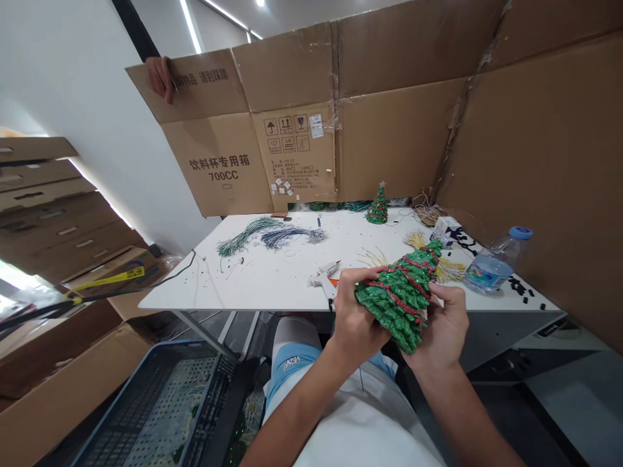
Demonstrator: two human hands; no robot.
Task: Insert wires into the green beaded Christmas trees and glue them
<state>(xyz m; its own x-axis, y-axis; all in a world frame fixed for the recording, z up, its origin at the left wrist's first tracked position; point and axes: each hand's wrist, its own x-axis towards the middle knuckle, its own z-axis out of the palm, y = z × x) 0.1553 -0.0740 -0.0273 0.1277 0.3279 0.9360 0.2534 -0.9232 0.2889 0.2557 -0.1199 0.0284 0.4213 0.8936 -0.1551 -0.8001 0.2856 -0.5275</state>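
Tree [400, 295] (red-garlanded) tilts, grasped between my left hand [355, 318] and right hand [444, 327], glue gun [321, 279] near the left.

Glue gun [322, 281] on tbl [195, 285], L of held tree [396, 295]; bottle [490, 267] R.

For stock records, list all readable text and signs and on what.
"饮料杯专用箱": cardboard panel
"700CC": same panel
"物品 请别踩踏": upper flap, blurry
Umbrella, arrows, glass signs: next panel
"VEN", last letter unclear: shorts
Unreadable: white sticker, bottle label, yellow tag, remaining print
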